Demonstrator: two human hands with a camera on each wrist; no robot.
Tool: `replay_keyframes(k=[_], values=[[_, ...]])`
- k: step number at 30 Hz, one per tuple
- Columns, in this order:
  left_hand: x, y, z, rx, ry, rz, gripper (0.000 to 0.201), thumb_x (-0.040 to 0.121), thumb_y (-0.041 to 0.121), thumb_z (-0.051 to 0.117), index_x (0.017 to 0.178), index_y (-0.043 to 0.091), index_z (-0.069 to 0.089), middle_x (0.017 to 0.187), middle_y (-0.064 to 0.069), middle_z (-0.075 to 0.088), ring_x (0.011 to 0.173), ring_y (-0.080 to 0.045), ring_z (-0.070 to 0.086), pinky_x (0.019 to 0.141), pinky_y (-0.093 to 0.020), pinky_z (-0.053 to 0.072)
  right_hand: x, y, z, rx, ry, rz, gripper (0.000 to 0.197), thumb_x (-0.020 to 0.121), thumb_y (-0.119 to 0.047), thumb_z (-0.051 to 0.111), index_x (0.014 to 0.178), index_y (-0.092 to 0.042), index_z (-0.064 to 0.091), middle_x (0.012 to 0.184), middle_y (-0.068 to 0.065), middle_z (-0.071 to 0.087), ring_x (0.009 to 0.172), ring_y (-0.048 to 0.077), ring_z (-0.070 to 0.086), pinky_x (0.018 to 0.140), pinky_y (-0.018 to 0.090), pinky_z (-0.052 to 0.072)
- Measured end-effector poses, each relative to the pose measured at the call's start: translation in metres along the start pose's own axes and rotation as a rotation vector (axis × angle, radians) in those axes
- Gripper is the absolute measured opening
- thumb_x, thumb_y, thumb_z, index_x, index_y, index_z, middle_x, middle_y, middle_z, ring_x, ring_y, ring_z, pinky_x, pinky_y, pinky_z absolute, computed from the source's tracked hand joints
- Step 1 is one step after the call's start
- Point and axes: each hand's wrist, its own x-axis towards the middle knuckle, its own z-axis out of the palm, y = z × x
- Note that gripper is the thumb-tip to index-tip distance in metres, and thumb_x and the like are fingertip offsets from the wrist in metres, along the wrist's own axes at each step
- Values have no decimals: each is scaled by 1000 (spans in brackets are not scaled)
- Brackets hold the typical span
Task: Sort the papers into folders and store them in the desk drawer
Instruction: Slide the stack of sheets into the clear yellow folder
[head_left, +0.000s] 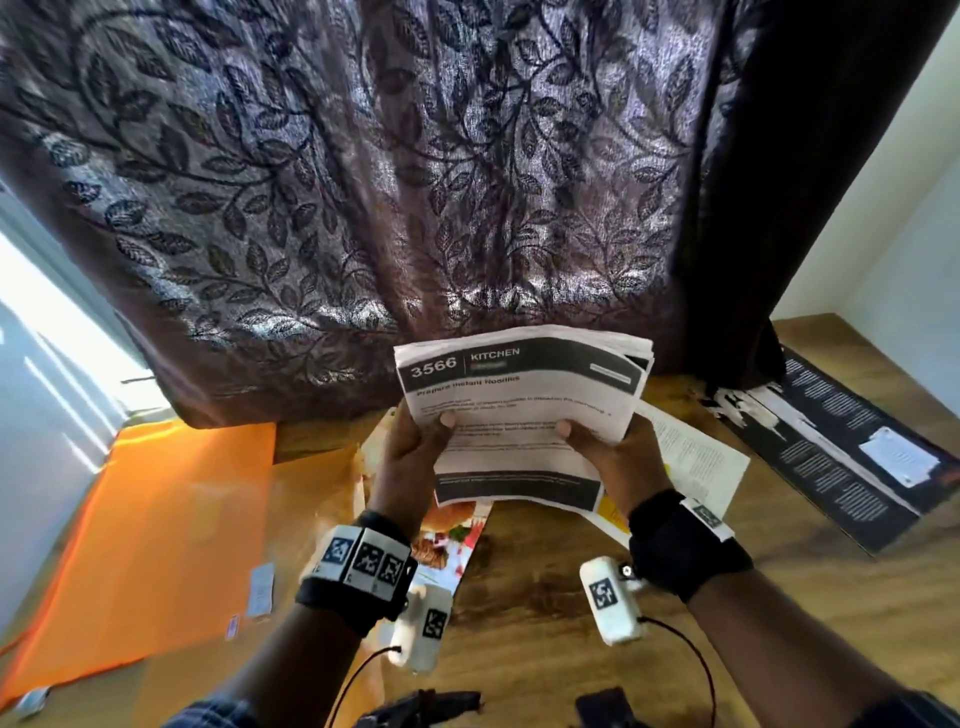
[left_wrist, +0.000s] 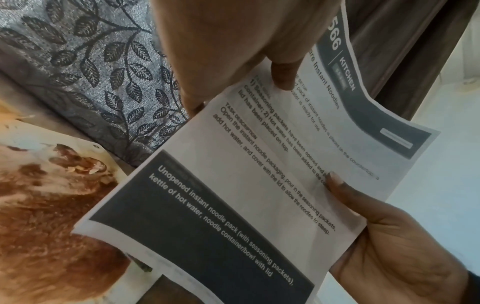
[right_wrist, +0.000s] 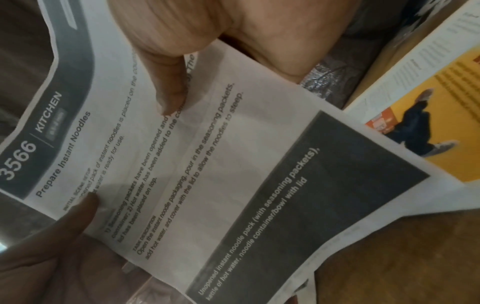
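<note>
Both of my hands hold a stack of white printed papers (head_left: 519, 410) above the wooden desk (head_left: 540, 587). The top sheet (left_wrist: 259, 185) (right_wrist: 207, 164) has a dark header reading "3566 KITCHEN". My left hand (head_left: 428, 434) grips the stack's left edge, thumb (left_wrist: 283, 76) on top. At the right edge my right hand (head_left: 592, 441) pinches the stack, thumb (right_wrist: 171, 90) pressed on the text. An orange folder (head_left: 156, 535) lies flat at the left, with a tan folder (head_left: 311, 499) beside it. No drawer is in view.
A food flyer (head_left: 449, 540) lies under my left wrist and a yellow-and-white brochure (head_left: 696, 457) under my right hand. A long black leaflet (head_left: 831, 457) lies at the right. Small cards (head_left: 260, 587) rest on the folders. A leaf-patterned curtain (head_left: 363, 182) hangs behind.
</note>
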Motion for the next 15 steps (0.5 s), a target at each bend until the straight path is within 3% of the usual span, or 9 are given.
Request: replay_keyframes(k=[3,6,9,15], values=[[-1,2,-7,-38,-21,46,37,86,-6,62,121,-4,49,102,-6,74,96,-20,70,77,-31,58,-2,-3,-2,-2,-53,-37,27,75,1,80,95,-16,73,90,-2,78,88,14,74,76,27,60],[-2,-7,-17,-17,-23,-39,49,76,-2,70,121,-5,50,110,-16,72,102,-32,69,80,-39,59,-6,3,-6,-59,-132,-24,36,75,1,80,106,-15,71,100,2,77,97,15,72,83,29,59],[-2,-19,-23,9,-41,-176,35,79,-3,72,112,1,61,108,-15,74,101,-36,70,77,-37,60,-8,7,-6,-22,-141,45,31,78,2,77,104,-14,72,99,3,78,95,15,73,85,34,60],[-3,-18,-16,41,-58,-150,28,76,-1,69,102,7,66,99,-9,76,93,-27,73,76,-36,60,-11,3,-4,53,-150,23,31,80,4,74,103,-16,71,96,-1,78,93,15,73,78,26,59]])
